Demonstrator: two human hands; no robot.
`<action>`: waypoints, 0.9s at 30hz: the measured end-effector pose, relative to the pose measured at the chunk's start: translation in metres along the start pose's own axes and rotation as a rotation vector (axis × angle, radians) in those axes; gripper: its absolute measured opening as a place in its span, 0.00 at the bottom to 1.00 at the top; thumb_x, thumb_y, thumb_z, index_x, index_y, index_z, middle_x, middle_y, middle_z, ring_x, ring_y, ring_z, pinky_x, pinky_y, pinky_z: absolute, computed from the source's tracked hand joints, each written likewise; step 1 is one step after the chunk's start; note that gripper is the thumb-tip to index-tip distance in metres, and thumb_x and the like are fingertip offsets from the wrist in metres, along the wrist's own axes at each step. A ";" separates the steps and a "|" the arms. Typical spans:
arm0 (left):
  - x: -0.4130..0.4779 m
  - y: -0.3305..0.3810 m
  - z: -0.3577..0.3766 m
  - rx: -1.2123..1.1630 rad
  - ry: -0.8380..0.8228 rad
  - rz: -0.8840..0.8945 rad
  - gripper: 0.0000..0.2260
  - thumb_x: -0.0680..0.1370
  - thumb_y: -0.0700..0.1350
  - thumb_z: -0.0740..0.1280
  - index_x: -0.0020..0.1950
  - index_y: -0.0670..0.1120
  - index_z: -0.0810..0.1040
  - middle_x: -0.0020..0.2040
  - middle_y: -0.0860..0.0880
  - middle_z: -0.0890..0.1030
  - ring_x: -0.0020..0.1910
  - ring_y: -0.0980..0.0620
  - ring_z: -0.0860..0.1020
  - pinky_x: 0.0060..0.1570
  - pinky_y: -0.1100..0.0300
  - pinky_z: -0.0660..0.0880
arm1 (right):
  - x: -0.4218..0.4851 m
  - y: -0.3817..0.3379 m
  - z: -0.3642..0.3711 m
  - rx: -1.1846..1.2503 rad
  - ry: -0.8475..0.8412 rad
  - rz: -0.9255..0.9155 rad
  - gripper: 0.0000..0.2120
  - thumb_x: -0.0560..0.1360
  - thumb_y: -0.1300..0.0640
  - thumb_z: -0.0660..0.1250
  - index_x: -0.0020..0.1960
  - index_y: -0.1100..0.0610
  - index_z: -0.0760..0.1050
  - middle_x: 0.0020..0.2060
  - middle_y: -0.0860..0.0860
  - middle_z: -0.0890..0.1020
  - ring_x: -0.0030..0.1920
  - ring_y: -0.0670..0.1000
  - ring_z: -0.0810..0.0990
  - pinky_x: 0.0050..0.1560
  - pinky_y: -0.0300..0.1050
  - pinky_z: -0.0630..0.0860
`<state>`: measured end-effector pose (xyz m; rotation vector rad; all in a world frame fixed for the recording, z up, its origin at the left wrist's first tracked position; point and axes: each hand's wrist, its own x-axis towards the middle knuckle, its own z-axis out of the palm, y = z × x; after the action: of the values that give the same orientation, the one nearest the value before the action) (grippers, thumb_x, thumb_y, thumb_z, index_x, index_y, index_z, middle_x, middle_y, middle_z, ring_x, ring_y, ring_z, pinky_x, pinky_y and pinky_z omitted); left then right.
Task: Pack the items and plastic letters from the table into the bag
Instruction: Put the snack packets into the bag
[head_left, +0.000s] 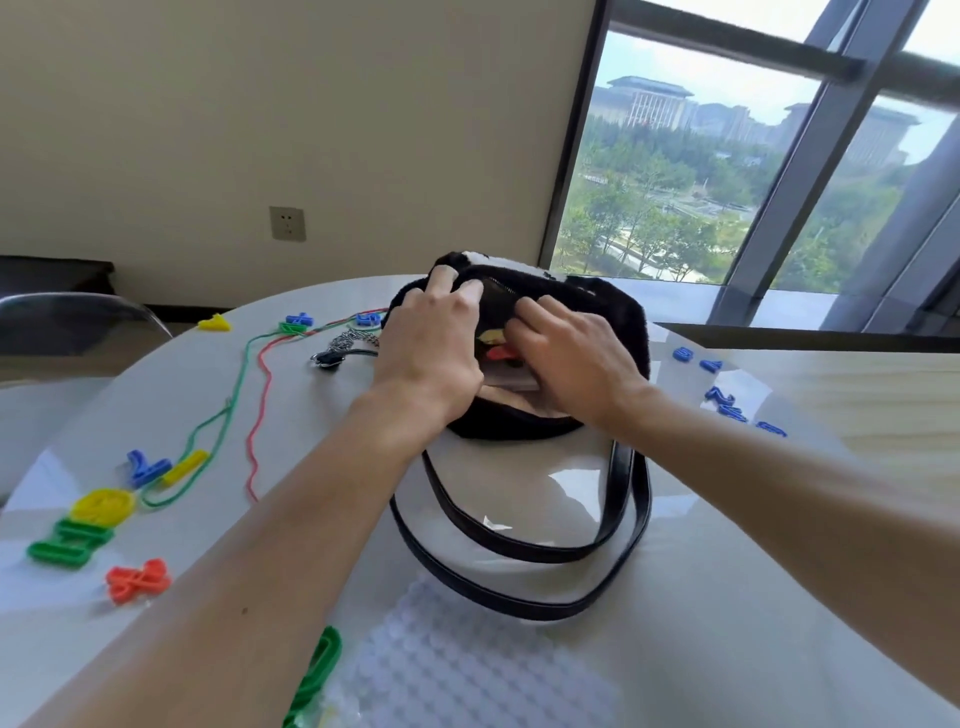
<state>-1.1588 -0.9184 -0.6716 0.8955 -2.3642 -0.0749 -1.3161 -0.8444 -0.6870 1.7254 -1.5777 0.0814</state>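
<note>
A black furry bag (621, 322) lies in the middle of the round table (727, 597), its mouth open toward me and its black straps (618, 525) looped in front. My left hand (431, 343) grips the bag's far left rim. My right hand (571, 353) reaches into the opening, fingers curled; what they hold is hidden. Yellow and red pieces (496, 347) show inside. Plastic letters lie at the left: a green one (70, 543), a yellow one (104, 504), an orange one (137, 579), a blue one (145, 467). Blue letters (724, 397) lie at the right.
Green and red cords (244, 395) trail across the left side of the table. A metal chain with a clasp (343, 345) lies left of the bag. A clear bumpy sheet (467, 665) and a green letter (317, 675) sit near me. A window is behind.
</note>
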 end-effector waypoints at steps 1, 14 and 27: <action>0.000 0.000 0.000 -0.004 -0.006 0.002 0.17 0.71 0.35 0.66 0.59 0.45 0.73 0.63 0.45 0.72 0.55 0.40 0.76 0.54 0.46 0.74 | 0.002 0.004 0.001 -0.035 -0.012 0.025 0.04 0.78 0.58 0.65 0.48 0.57 0.79 0.47 0.53 0.79 0.46 0.55 0.79 0.33 0.49 0.75; -0.001 -0.007 -0.006 0.006 -0.239 0.001 0.26 0.71 0.39 0.69 0.68 0.52 0.74 0.66 0.49 0.75 0.64 0.45 0.74 0.59 0.51 0.75 | -0.011 -0.010 -0.037 -0.035 -0.346 0.171 0.09 0.76 0.59 0.64 0.56 0.55 0.78 0.52 0.53 0.78 0.52 0.55 0.79 0.44 0.47 0.73; -0.009 0.007 -0.039 -0.154 -0.394 0.172 0.07 0.73 0.40 0.69 0.45 0.53 0.82 0.43 0.55 0.81 0.43 0.53 0.80 0.39 0.61 0.72 | -0.096 -0.123 -0.178 0.362 -0.920 0.208 0.43 0.55 0.12 0.42 0.42 0.48 0.66 0.38 0.43 0.68 0.36 0.46 0.66 0.31 0.45 0.57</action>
<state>-1.1358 -0.9014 -0.6429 0.6446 -2.7435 -0.3910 -1.1523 -0.6742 -0.6751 1.9969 -2.5277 -0.4053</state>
